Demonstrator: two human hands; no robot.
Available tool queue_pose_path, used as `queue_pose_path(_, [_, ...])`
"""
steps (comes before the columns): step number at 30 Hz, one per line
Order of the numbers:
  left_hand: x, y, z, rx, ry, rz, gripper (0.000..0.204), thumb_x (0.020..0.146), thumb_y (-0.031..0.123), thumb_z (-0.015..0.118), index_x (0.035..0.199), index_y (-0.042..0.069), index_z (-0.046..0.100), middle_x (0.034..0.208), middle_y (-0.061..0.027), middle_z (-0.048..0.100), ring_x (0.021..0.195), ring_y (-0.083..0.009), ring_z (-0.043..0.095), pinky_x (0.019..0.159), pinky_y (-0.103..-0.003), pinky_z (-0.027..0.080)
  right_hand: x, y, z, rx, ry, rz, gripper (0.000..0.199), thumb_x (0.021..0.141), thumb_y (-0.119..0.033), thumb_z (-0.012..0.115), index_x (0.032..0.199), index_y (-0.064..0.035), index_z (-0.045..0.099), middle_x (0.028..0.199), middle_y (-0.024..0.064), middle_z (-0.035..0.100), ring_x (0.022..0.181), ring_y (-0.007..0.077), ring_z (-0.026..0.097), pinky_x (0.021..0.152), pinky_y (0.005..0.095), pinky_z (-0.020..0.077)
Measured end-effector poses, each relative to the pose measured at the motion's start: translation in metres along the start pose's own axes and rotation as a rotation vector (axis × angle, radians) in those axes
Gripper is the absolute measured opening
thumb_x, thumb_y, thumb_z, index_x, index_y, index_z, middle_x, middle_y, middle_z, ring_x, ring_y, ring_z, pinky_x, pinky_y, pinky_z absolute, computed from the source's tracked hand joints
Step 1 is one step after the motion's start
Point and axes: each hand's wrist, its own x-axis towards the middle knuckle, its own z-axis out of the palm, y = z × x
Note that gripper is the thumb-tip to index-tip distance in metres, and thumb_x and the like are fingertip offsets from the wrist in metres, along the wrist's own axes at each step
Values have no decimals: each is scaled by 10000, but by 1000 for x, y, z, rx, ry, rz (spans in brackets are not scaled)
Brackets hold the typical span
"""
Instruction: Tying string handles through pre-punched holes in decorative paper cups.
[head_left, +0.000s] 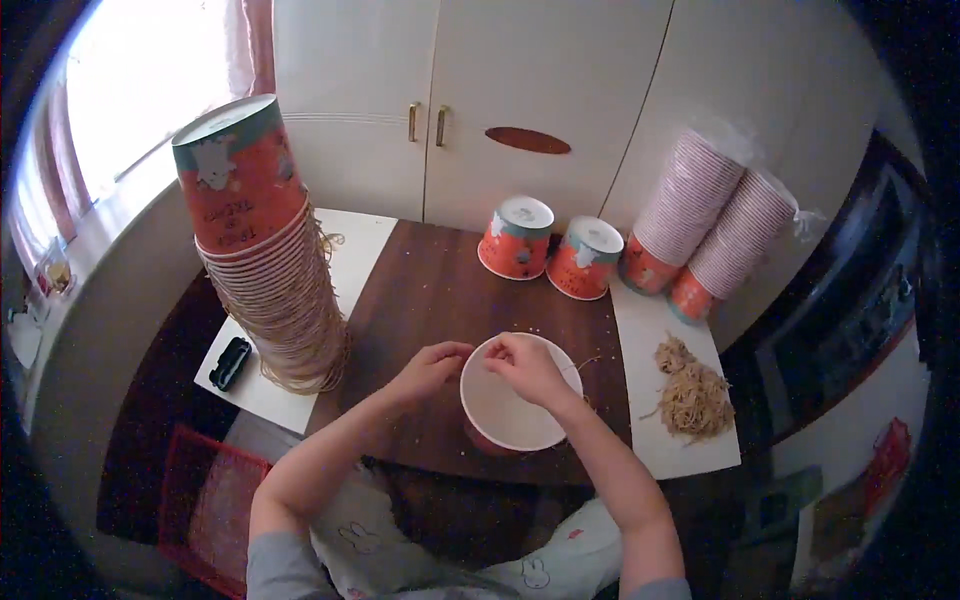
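A large paper tub (pixel 512 415) stands upright on the brown table in front of me, its white inside facing up and its outer wall reddish. Over its far rim, my right hand (pixel 525 368) reaches in with thumb and fingers pinched together; whatever is between them is too small to make out. My left hand (pixel 432 370) is at the rim's left side with bent fingers drawn together, and its fingertips are partly hidden at the tub's outside. A thin piece of twine (pixel 588 363) sticks out by the tub's right rim.
At left a tall stack of upside-down orange tubs (pixel 270 270) has twine hanging down its side, near a black object (pixel 231 363). Two inverted tubs (pixel 516 238) stand at the back. Plastic-wrapped tub stacks (pixel 690 200) lean at right. A twine heap (pixel 695 402) lies on the white board.
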Motion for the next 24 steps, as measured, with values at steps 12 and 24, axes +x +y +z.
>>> queue_pose_path(12, [-1, 2, 7, 12, -42, 23, 243, 838, 69, 400, 1030, -20, 520, 952, -82, 563, 881, -137, 529, 791, -245, 423, 2, 5, 12, -197, 65, 64, 195, 701, -142, 621, 793, -29, 492, 680, 87, 569, 622, 184, 571, 574, 297, 445])
queue_pose_path(24, [0, 1, 6, 113, -24, 39, 245, 819, 64, 419, 1013, -28, 536, 925, -88, 581, 859, -137, 540, 768, -253, 429, 4, 7, 16, -189, 36, 42, 183, 702, -130, 624, 787, -28, 497, 678, 88, 568, 623, 181, 574, 572, 295, 445])
